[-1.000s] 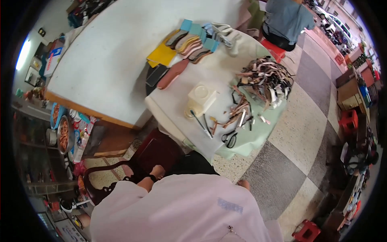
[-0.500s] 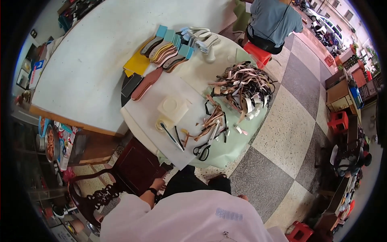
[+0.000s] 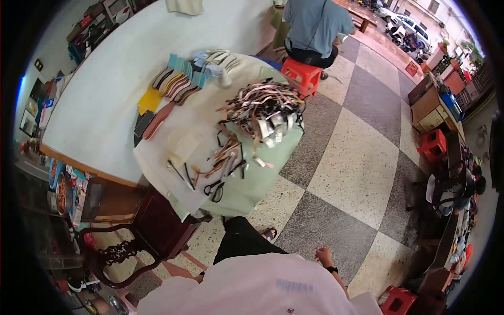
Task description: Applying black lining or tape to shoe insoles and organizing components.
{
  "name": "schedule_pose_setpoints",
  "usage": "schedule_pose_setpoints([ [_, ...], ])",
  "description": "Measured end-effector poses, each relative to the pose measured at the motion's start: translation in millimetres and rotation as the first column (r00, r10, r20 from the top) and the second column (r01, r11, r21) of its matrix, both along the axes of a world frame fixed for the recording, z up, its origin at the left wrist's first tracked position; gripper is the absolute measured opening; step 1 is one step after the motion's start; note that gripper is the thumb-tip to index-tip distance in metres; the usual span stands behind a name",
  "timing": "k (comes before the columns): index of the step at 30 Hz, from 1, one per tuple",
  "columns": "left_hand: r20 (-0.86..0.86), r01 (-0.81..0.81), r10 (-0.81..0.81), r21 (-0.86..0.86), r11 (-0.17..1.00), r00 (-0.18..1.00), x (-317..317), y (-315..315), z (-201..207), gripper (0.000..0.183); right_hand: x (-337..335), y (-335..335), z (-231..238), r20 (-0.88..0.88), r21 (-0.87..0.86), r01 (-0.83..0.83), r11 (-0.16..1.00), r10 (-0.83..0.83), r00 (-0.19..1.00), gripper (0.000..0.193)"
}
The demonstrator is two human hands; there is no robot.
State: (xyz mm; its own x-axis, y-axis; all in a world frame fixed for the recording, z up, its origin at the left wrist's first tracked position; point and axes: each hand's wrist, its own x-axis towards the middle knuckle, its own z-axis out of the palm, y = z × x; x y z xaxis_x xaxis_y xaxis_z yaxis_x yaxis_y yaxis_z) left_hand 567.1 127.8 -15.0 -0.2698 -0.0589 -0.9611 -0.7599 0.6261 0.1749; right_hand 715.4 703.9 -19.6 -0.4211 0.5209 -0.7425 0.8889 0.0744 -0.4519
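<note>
My right hand [image 3: 324, 256] hangs at my right side over the tiled floor, a dark band round its wrist. Its fingers are loosely bent, and nothing shows in them. At my other side only a sliver of my left hand [image 3: 200, 276] shows past my shirt; its fingers are hidden. Both hands are apart from the table ahead. On it lie black-handled scissors [image 3: 214, 190], a pile of brown, black and white straps [image 3: 265, 107], a pale plastic container [image 3: 182, 145] and a row of shoe insoles [image 3: 177, 81].
A dark carved wooden chair [image 3: 157, 223] stands close to the table at left. Beyond the table, a person [image 3: 317, 26] sits on a red stool [image 3: 301, 76]. Checkered floor tiles [image 3: 352, 152] run along the right. Another red stool [image 3: 397, 301] is at the lower right.
My view has shifted right, so the table sits farther left. My right hand has swung out into view, while my left hand has drawn back behind my shirt. The seated person's arm has moved.
</note>
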Motion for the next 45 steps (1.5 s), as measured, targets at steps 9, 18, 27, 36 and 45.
schedule_pose_setpoints([
  [9,-0.07,-0.043,0.05,0.107,0.993,0.996,-59,115,-18,0.014,21,5,10,0.084,-0.044,0.216,0.975,-0.212,0.974,0.018],
  [18,0.022,-0.11,0.108,0.17,0.979,0.994,-113,243,-57,0.013,-64,101,-20,-0.027,-0.16,0.079,0.984,-0.085,0.996,0.023],
  [27,0.156,-0.298,0.271,0.195,0.934,0.95,-152,374,-62,0.012,-165,280,28,-0.039,-0.002,-0.023,1.0,0.023,0.999,0.025],
  [36,0.109,-0.59,0.58,0.135,0.796,0.807,-151,445,-32,0.011,-256,389,21,0.041,-0.126,0.154,0.98,-0.15,0.988,0.019],
  [45,-0.013,-0.9,0.917,0.188,0.393,0.398,-167,556,-19,0.011,-398,505,-5,0.14,0.117,-0.629,0.769,0.614,0.777,0.023],
])
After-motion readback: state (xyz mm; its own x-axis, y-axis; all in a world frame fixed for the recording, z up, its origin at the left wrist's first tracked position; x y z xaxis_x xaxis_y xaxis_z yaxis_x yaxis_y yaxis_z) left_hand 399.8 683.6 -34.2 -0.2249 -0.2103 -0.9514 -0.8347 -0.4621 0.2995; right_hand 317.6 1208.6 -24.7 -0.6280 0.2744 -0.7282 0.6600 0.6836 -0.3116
